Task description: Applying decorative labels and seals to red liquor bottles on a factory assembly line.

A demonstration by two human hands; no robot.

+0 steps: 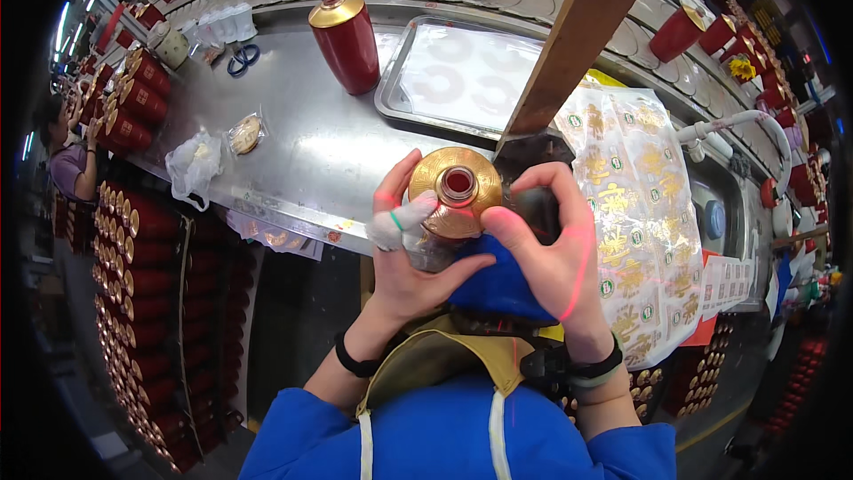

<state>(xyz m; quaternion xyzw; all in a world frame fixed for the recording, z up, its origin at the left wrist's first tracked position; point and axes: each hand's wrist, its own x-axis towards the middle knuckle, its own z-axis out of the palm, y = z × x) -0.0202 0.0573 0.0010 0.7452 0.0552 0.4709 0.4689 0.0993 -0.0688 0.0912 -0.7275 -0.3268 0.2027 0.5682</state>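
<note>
A dark red bottle with a round gold shoulder and an uncapped neck [458, 185] is between my hands, just in front of the table edge. My left hand [404, 253] grips it from the left. One finger, wrapped in white with a green band, presses on the gold shoulder; the thumb stretches out below. My right hand [562, 244] is curved about the right side, with its thumb against the shoulder's rim and its index finger bent near the edge. Most of the bottle's body is hidden beneath the shoulder.
Another red bottle [348, 44] stands beside a metal tray [384, 93] on the steel table. A wooden post [577, 31] rises near my right hand. Printed label sheets [635, 222] lie rightward. Scissors [243, 60] and a plastic bag [193, 164] are left; stacked bottles [147, 302] stand below.
</note>
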